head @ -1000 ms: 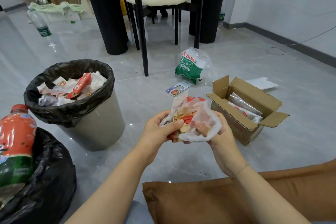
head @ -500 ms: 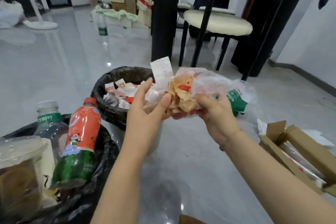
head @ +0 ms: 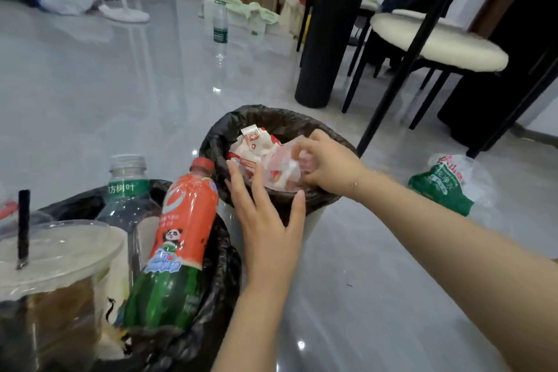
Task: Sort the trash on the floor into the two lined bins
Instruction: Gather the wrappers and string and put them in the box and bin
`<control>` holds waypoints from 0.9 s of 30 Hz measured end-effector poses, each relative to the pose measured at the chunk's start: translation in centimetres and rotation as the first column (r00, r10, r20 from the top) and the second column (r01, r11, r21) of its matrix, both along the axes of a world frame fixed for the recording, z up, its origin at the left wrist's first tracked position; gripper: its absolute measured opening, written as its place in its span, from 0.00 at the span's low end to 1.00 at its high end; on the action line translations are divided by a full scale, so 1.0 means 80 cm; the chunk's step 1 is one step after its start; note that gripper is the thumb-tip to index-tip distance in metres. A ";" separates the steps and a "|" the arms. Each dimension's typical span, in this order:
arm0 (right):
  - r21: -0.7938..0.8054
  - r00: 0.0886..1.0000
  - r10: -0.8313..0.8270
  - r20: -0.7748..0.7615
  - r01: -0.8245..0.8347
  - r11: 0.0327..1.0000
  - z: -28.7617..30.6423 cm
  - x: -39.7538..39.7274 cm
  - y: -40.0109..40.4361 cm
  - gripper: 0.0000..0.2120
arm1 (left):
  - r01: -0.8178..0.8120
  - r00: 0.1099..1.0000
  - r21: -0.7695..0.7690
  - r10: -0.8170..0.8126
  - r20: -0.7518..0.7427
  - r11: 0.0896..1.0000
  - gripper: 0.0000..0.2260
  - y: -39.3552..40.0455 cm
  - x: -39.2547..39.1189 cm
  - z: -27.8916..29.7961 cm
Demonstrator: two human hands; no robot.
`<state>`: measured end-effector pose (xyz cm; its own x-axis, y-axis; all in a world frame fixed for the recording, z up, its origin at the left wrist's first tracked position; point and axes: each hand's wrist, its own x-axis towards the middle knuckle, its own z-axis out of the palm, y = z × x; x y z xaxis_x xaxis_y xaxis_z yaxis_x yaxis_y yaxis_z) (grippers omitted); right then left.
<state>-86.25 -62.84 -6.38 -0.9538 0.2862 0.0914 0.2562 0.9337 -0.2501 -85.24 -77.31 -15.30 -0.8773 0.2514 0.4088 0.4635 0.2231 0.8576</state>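
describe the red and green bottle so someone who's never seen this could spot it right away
Start at the near bin with the black liner, bottom left. The bottle leans out of it, right of a clear bottle and a lidded cup. Only it has a red cap, a red top, a watermelon-green base and a panda.

Clear wrapper bundle point(head: 283, 172) atop paper trash in far black-lined bin point(head: 271, 118)
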 end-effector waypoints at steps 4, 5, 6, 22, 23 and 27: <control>0.026 0.972 0.094 0.215 -0.102 0.994 -0.005 -0.024 0.004 0.15 | 0.008 1.000 0.059 -0.009 0.013 0.998 0.29 0.002 -0.003 -0.001; 0.026 0.957 0.111 0.268 -0.123 0.992 -0.007 -0.030 0.007 0.13 | 0.012 1.000 0.065 -0.013 0.016 0.998 0.28 0.001 -0.003 0.000; 0.027 0.938 0.126 0.323 -0.142 0.990 -0.011 -0.036 0.008 0.11 | 0.015 1.000 0.070 -0.016 0.017 0.997 0.27 0.000 -0.004 0.000; -0.286 0.759 0.021 0.651 0.220 0.932 0.012 -0.044 0.026 0.22 | 0.022 0.999 0.077 -0.024 0.023 0.997 0.27 -0.007 -0.001 0.004; -0.326 0.793 0.037 0.608 0.208 0.922 0.023 -0.032 0.027 0.20 | 0.012 1.000 0.062 -0.013 0.025 0.998 0.28 -0.008 0.000 0.006; -0.434 0.955 -0.004 0.295 0.138 0.890 0.047 0.020 0.025 0.11 | -0.095 0.995 -0.091 0.098 0.026 0.991 0.27 -0.005 0.014 0.025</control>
<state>-84.68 -60.85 -2.65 -0.8958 0.3000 -0.3279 0.4385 0.7163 -0.5427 -84.11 -77.74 -13.30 -0.9108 0.1994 0.3616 0.4105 0.3423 0.8452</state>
